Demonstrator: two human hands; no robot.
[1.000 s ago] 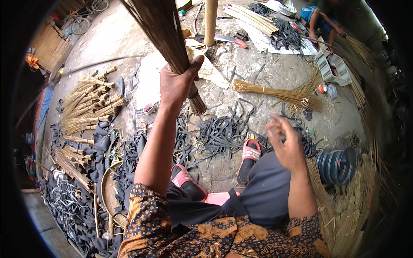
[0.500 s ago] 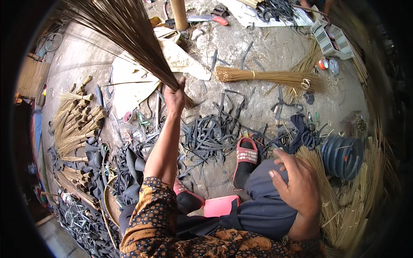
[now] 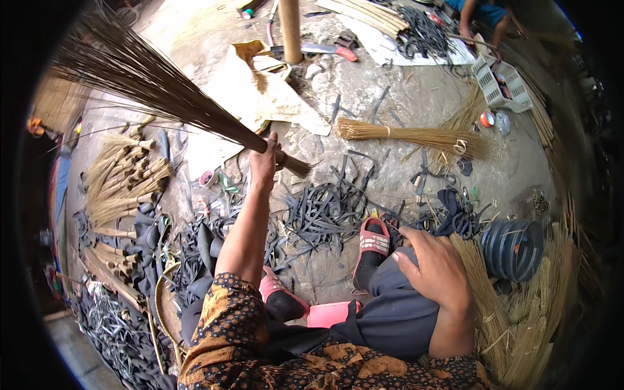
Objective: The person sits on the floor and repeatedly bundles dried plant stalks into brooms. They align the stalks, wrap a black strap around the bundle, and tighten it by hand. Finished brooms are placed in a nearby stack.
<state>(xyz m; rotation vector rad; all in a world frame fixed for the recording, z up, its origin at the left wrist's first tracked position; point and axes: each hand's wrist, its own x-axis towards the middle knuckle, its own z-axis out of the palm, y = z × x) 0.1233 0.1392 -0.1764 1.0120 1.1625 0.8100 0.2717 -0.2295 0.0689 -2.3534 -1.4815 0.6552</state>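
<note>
The left hand (image 3: 264, 164) is clamped around the bound neck of a dark broom bundle (image 3: 156, 88), close to its stubby cut end, and that is where the trouble could start: the long bristles fan far out up and to the left of the fist, so most of the weight hangs beyond the grip, and I judge the bundle could twist or slide through the fingers and tip its head down onto the floor. A swing of that spread could also rake the torn brown paper (image 3: 276, 91) lying just beyond the fist, or catch the upright wooden post (image 3: 290, 29) farther out past the paper. The binding itself is hidden under the fingers, so I cannot tell how tight it is; a loose one could shed sticks. The left arm is stretched nearly straight, forward from the patterned sleeve (image 3: 227, 325), wrist turned so the bundle runs diagonally across the fist. The right hand (image 3: 437, 273) holds nothing; it rests palm down, fingers loosely spread, on the dark-clothed knee, well back from the bundle, with a pale straw sheaf (image 3: 416, 135) lying between them on the ground.
</note>
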